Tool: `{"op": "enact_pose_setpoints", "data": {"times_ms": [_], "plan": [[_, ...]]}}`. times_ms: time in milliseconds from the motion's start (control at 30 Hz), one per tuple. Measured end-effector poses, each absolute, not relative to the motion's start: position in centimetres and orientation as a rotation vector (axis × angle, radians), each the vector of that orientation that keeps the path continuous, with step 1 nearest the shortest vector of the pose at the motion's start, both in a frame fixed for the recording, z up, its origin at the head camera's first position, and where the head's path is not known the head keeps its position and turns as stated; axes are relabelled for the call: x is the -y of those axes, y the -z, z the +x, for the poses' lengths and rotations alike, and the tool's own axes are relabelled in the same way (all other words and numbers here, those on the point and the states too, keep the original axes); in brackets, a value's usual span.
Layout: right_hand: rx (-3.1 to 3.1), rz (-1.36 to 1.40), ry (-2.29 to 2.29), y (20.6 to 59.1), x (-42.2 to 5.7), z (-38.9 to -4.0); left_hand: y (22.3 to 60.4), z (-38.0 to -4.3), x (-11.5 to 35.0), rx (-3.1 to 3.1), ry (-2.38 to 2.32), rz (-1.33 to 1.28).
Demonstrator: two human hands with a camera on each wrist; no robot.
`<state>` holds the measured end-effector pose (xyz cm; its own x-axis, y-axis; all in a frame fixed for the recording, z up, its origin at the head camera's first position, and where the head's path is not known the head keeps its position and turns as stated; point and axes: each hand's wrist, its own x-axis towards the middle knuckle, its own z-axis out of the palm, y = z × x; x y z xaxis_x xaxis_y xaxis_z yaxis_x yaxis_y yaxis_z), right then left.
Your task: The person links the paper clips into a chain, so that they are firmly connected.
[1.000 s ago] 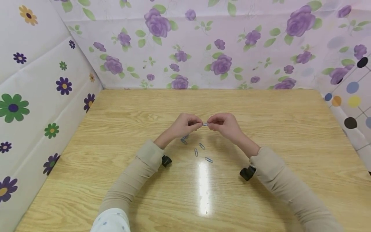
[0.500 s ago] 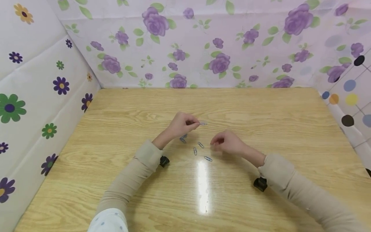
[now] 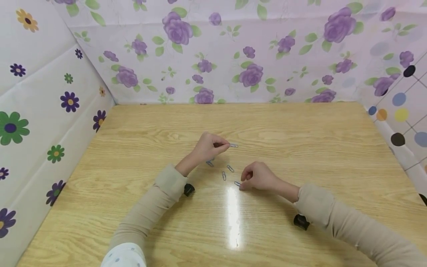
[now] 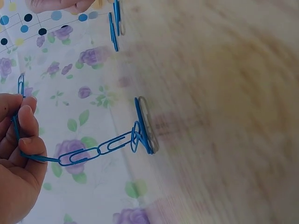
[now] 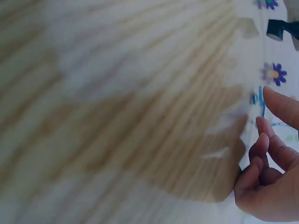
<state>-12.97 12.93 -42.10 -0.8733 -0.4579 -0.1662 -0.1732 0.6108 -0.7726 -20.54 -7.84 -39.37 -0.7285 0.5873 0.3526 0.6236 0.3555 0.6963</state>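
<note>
- My left hand [image 3: 207, 146] pinches the chain [image 4: 77, 156] of blue paper clips, thumb and fingers drawn together on it, and part of it runs through my curled fingers.
- The chain's end clip [image 3: 234, 145] pokes out past my fingertips; its lower part hangs down to the wooden table [image 3: 300, 141].
- One loose clip [image 3: 230, 168] and a second loose clip [image 3: 224, 176] lie right of the chain's foot, near each other.
- A third loose clip [image 3: 237, 183] is farther right of the chain and closer to me.
- Right of the chain, my right hand [image 3: 260, 176] has thumb and forefinger slightly apart at this third one; I cannot tell whether they hold it.
- Beyond the chain stands a rose-patterned cloth [image 3: 140, 22].
</note>
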Motion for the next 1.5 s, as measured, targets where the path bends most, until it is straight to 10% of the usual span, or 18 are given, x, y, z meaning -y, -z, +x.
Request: {"op": "enact_pose_setpoints", "data": {"times_ms": [1500], "plan": [[-2.612,-0.457,1.572,39.2,-14.0,-17.8,39.2,-20.7,8.1,2.634,1.309,-1.29]]}}
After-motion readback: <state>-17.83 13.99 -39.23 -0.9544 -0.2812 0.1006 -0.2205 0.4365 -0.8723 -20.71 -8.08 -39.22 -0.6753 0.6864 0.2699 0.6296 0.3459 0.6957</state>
